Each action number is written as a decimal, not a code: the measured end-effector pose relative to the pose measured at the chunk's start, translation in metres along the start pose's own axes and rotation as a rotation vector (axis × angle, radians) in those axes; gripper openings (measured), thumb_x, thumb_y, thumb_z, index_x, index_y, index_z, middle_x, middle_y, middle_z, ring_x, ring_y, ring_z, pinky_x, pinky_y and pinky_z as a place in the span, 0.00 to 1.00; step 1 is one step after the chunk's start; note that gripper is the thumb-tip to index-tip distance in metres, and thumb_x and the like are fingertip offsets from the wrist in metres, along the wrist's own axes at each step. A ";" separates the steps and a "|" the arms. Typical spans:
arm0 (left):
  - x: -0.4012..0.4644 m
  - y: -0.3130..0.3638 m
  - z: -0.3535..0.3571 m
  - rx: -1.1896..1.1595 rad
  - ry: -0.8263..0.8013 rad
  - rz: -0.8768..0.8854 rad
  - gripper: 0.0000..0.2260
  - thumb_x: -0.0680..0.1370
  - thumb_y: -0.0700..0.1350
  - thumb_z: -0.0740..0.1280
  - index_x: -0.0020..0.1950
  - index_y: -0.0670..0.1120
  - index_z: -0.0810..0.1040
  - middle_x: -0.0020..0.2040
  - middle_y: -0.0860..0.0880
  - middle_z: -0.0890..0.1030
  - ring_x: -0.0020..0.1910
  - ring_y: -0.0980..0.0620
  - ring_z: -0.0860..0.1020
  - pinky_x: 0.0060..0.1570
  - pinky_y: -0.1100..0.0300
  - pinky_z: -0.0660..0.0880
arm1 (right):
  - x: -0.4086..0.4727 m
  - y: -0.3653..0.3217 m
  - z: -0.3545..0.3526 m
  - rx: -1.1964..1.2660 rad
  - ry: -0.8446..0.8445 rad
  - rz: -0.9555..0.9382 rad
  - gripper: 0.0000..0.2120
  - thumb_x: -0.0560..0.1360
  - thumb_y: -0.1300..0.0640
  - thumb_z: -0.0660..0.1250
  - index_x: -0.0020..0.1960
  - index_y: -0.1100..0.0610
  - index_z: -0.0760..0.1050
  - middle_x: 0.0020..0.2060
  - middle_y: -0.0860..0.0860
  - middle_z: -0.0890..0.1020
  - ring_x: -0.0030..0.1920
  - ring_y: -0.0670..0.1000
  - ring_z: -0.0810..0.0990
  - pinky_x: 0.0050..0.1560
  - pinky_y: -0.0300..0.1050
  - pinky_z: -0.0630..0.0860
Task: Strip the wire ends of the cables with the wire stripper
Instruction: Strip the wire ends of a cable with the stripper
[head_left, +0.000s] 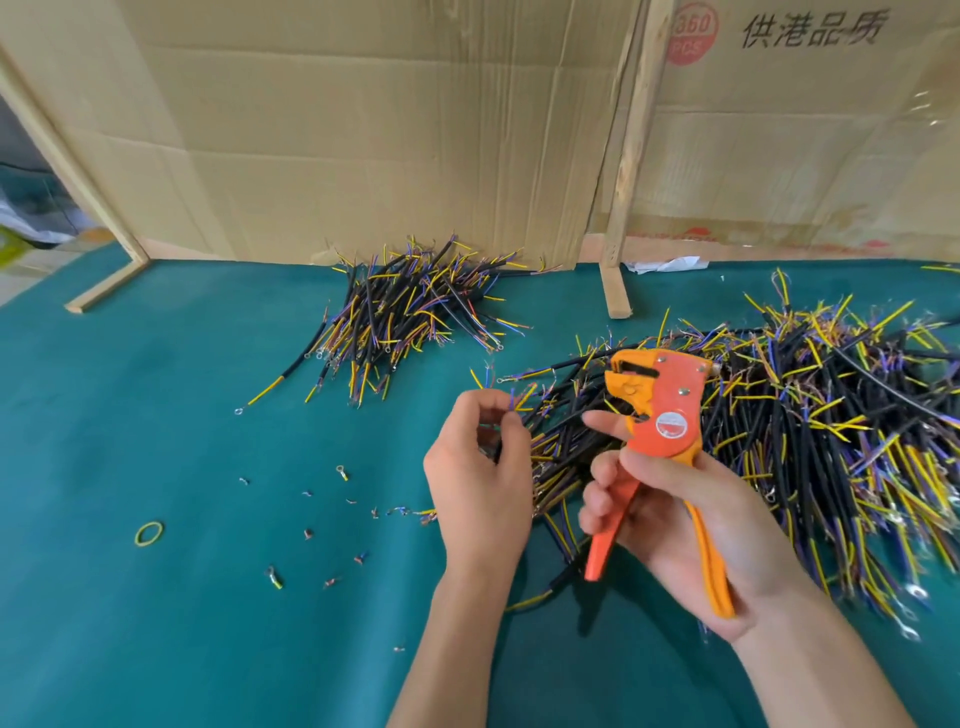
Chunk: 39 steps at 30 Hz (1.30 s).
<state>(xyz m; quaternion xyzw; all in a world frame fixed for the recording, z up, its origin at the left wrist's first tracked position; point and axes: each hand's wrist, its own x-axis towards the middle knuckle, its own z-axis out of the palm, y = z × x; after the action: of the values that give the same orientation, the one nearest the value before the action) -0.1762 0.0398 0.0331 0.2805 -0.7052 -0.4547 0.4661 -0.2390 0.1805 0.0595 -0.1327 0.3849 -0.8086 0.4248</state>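
Right hand: the right hand (691, 512), low right of centre, gripped the stripper (660, 415) by its handles, head up.
Left hand: the left hand (480, 467), beside it, pinched wire ends (514, 402) of one cable.
Scraps: offcuts (332, 519) and a rubber band (149, 533) lay lower left.
Left to do: judging by size, the big pile (810, 415) at right awaited stripping.
Done: the small pile (410, 306), upper centre, looked finished.
Writing: the cardboard (363, 130), upper right, read "360 PCS" and "供港品质".

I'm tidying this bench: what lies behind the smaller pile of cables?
Behind the smaller cable pile stands a creased cardboard sheet on the green mat. Its bottom edge there is hidden by the cables.
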 end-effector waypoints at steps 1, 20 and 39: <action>0.000 0.001 0.000 -0.028 -0.011 -0.019 0.07 0.77 0.38 0.67 0.44 0.51 0.78 0.36 0.54 0.79 0.33 0.53 0.75 0.36 0.58 0.74 | 0.000 -0.002 -0.003 -0.006 0.012 0.001 0.26 0.66 0.62 0.75 0.64 0.65 0.79 0.39 0.61 0.77 0.35 0.59 0.78 0.38 0.53 0.79; 0.004 0.002 -0.005 -0.206 -0.146 -0.126 0.09 0.75 0.44 0.63 0.44 0.54 0.82 0.35 0.53 0.82 0.34 0.53 0.76 0.38 0.49 0.77 | -0.003 0.005 0.002 -0.159 -0.148 0.186 0.24 0.68 0.65 0.76 0.63 0.66 0.78 0.36 0.60 0.75 0.32 0.58 0.75 0.34 0.53 0.76; 0.135 0.007 -0.027 0.530 -0.072 0.015 0.12 0.74 0.40 0.64 0.52 0.48 0.84 0.48 0.46 0.86 0.51 0.43 0.82 0.51 0.55 0.76 | 0.008 0.011 -0.009 0.087 0.021 -0.083 0.26 0.67 0.65 0.73 0.65 0.64 0.79 0.40 0.59 0.78 0.38 0.57 0.80 0.43 0.52 0.81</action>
<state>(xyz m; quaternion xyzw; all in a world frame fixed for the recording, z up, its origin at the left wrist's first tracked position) -0.2062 -0.0786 0.0976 0.3711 -0.8179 -0.2605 0.3543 -0.2421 0.1744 0.0444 -0.1217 0.3479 -0.8428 0.3922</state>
